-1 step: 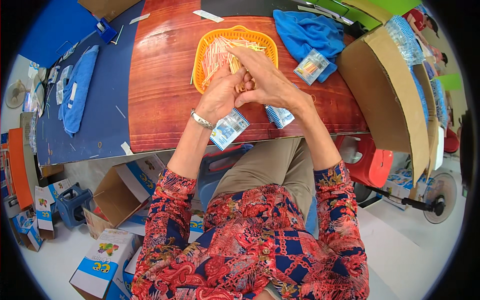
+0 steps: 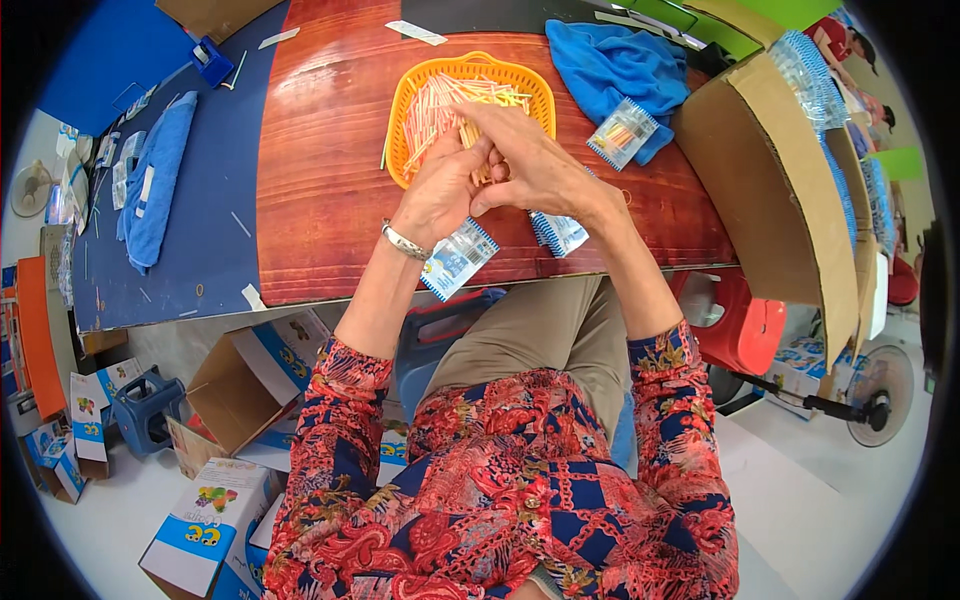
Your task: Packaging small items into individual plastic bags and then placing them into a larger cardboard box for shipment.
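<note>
A yellow-orange plastic basket holds many thin pink, orange and yellow sticks. Over its near side my two hands meet. My left hand is closed around a small bundle of these sticks, whose ends show between the fingers. From the right, my right hand cups the same bundle, its long fingers reaching across the top and its thumb below; the fingertips are partly hidden. Just under my wrists lie a clear-and-blue printed packet and a few stacked blue-edged packets.
A packet filled with sticks rests against a blue cloth at back right. An open cardboard box stands at the table's right. On the dark left part lies a blue towel. A red stool is below the table edge.
My right hand's fingers have dipped slightly toward me, uncovering a little more of the sticks behind them. Everything else stays in place.
</note>
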A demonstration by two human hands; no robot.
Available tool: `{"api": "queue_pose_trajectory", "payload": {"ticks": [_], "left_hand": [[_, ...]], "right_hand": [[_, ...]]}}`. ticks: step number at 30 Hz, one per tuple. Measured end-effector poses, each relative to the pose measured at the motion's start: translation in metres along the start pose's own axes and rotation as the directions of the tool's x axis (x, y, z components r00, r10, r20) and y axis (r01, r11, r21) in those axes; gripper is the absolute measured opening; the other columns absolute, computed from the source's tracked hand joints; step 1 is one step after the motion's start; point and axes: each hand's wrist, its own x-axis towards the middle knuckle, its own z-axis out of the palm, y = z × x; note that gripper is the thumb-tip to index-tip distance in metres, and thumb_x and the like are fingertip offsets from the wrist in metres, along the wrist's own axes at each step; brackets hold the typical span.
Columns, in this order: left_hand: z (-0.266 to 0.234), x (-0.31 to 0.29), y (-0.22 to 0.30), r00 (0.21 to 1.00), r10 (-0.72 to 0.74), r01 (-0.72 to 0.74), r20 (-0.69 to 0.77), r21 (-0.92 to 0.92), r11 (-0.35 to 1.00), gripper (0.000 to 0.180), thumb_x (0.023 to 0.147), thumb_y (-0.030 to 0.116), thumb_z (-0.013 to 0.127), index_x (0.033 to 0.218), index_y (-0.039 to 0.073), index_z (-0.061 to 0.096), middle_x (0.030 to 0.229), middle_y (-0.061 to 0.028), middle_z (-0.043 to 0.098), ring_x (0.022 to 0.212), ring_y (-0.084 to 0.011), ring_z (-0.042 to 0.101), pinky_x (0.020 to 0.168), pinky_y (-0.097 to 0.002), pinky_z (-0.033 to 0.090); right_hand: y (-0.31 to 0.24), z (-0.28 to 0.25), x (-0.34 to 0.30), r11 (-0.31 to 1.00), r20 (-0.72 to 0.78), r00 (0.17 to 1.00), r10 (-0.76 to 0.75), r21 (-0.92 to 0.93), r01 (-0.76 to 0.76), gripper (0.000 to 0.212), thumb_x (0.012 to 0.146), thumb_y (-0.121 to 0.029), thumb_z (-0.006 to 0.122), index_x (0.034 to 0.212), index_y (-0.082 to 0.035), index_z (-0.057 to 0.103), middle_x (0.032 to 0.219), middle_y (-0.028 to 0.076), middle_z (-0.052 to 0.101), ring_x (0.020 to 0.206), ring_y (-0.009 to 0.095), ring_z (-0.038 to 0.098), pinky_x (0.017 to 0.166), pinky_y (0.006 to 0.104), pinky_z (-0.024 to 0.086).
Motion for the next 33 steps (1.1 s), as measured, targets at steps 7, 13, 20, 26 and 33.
{"api": "queue_pose_trajectory", "payload": {"ticks": [7,13,20,26,33], "left_hand": [[-0.002,-0.007,-0.004,0.994,0.075,-0.075,0.084,-0.008,0.997,0.012,0.102,0.014,0.052,0.112,0.008,0.049,0.089,-0.0025,0.056,0.073,-0.0074,0.055,0.061,-0.0210,0.050],[-0.001,-0.009,-0.005,0.995,0.052,-0.063,0.085,0.134,0.989,0.025,0.103,0.017,0.052,0.123,0.010,0.040,0.086,-0.0009,0.053,0.071,-0.0067,0.051,0.058,-0.0205,0.046],[0.010,-0.037,-0.010,0.984,0.099,-0.146,0.147,0.350,0.925,0.062,0.102,0.018,0.054,0.147,0.009,0.013,0.094,-0.0049,0.055,0.077,-0.0089,0.053,0.061,-0.0226,0.045],[0.002,-0.064,-0.038,0.935,0.094,-0.315,0.342,0.680,0.662,0.080,0.100,0.009,0.054,0.153,0.009,-0.006,0.104,-0.0123,0.060,0.085,-0.0185,0.061,0.070,-0.0322,0.050],[-0.009,-0.087,-0.090,0.938,0.283,-0.315,0.201,0.834,0.453,0.071,0.099,0.007,0.052,0.149,0.006,0.002,0.108,-0.0146,0.062,0.094,-0.0281,0.065,0.075,-0.0392,0.051]], "right_hand": [[-0.007,0.000,-0.010,0.980,0.135,0.991,0.024,0.194,-0.050,0.089,0.058,-0.017,0.086,0.138,-0.007,0.048,0.128,0.016,0.055,0.122,0.032,0.051,0.103,0.0395,0.041],[-0.010,0.000,-0.017,0.972,0.069,0.993,0.097,0.208,-0.109,0.079,0.065,-0.018,0.084,0.135,-0.003,0.051,0.116,0.013,0.062,0.100,0.024,0.060,0.092,0.0363,0.048],[-0.024,-0.015,-0.036,0.804,0.077,0.951,0.301,0.515,-0.296,0.043,0.083,-0.014,0.073,0.122,0.000,0.061,0.107,0.008,0.063,0.092,0.016,0.060,0.084,0.0327,0.050],[-0.042,-0.008,-0.067,0.454,0.301,0.813,0.498,0.709,-0.540,0.015,0.092,-0.007,0.063,0.102,0.001,0.070,0.094,0.007,0.062,0.082,0.013,0.062,0.073,0.0258,0.051],[-0.056,0.028,-0.107,0.669,0.004,0.796,0.606,0.538,-0.512,0.012,0.092,-0.007,0.064,0.096,0.002,0.068,0.088,0.004,0.062,0.074,0.011,0.062,0.063,0.0246,0.050]]}}
